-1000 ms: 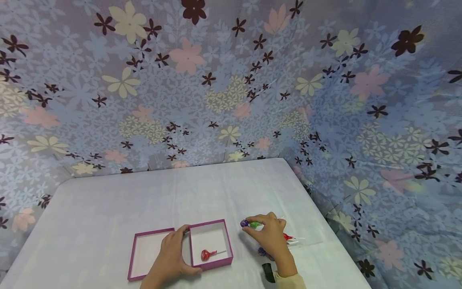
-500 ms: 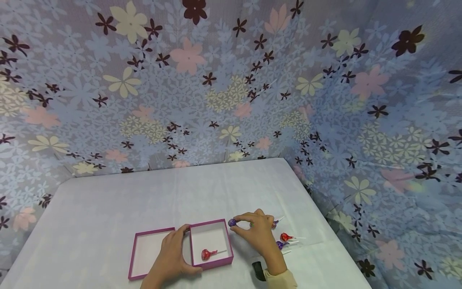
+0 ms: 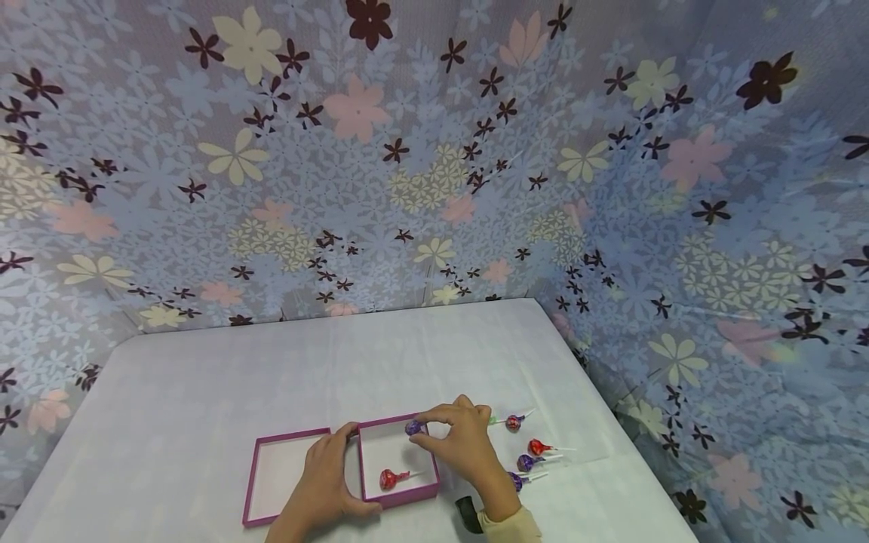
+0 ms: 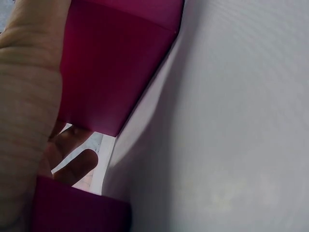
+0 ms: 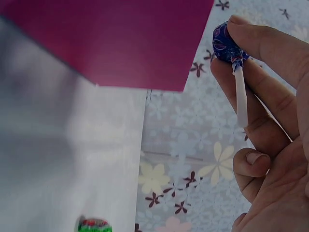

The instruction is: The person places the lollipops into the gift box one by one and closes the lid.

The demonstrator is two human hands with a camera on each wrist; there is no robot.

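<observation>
My right hand pinches the wrapped head of a purple lollipop between thumb and forefinger, over the back right corner of a magenta-edged box. In the right wrist view the white stick of the purple lollipop points back toward the palm. Inside the box lies one red lollipop. My left hand grips the box's left side, fingers at the back corner and thumb along the front. The left wrist view shows the magenta box wall close up.
Left of the box is a second shallow magenta-edged tray, partly behind the left hand. Several lollipops, including a red one and a purple one, lie on the white table at right. Floral cloth surrounds the table.
My right hand has carried the purple lollipop leftward, from above the table to over the box. More loose lollipops now show behind it. The left hand stays on the box.
</observation>
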